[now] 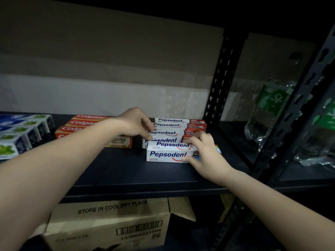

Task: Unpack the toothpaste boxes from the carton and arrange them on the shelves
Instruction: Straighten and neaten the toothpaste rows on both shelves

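My right hand holds the front toothpaste box in its grip, long axis running leftward, while my left hand touches the row behind.

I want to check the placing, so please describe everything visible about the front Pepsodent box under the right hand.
The front Pepsodent box is a long white carton, apparently cardboard, with blue lettering and a red curve on its top and front faces. It lies flat and closed on the dark shelf, lengthwise across, right in front of the Pepsodent row. The right hand grips its right end, covering it. The left hand rests on the row behind.
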